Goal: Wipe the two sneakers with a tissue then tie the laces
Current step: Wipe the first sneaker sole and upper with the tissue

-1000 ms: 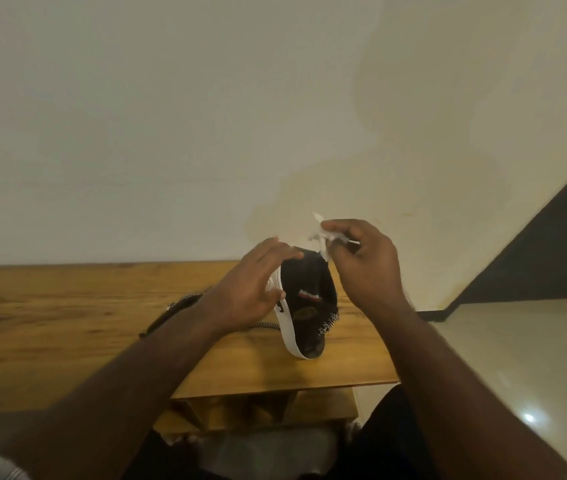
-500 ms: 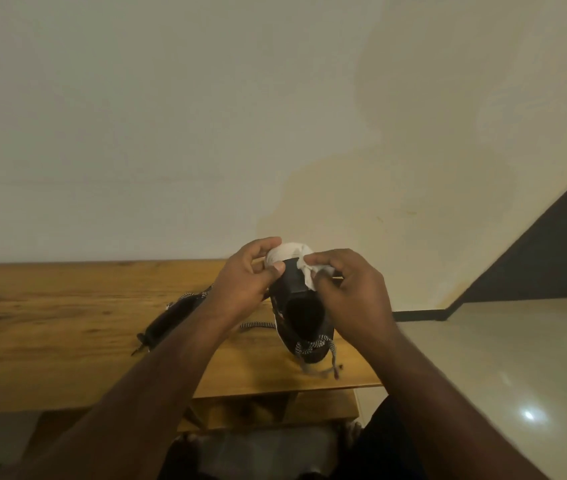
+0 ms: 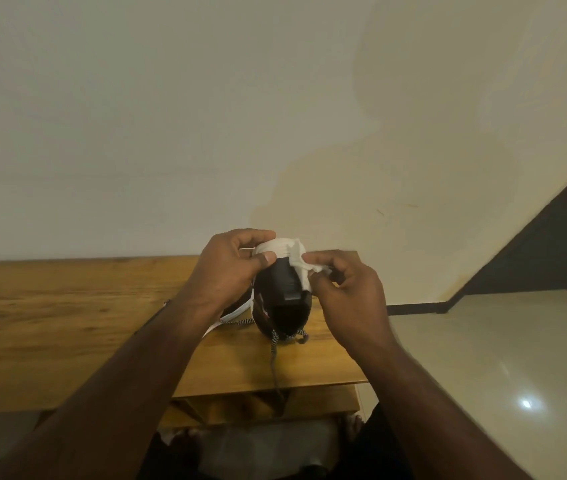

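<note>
Sneaker [image 3: 282,299] under inspection is held above the worktop [image 3: 67,327] at roughly centre frame, heel end towards me, opening facing down at 6 o'clock. I note a change over the last second: the shoe was turned sole-side to me with the tissue [image 3: 292,258] lifted clear at 1 o'clock; the tissue now lies across the raised end of the shoe, in contact with it. I judge that wiping of this shoe has resumed on a fresh area.

Left hand [image 3: 230,271] grasps the shoe at 10 o'clock, thumb pressed on the upper beside the tissue. Right hand [image 3: 344,292] pinches the tissue at 2 o'clock between thumb and fingers.

Speckled laces [image 3: 275,341] hang loose from the shoe towards 6 o'clock, untied, one trailing down over the worktop's near edge. Second sneaker [image 3: 233,313] lies on the worktop at 9 o'clock of the first, mostly hidden behind the left wrist; only its white sole edge shows.

Judgement: task is at the wiping stage; lace tying not yet started.
</note>
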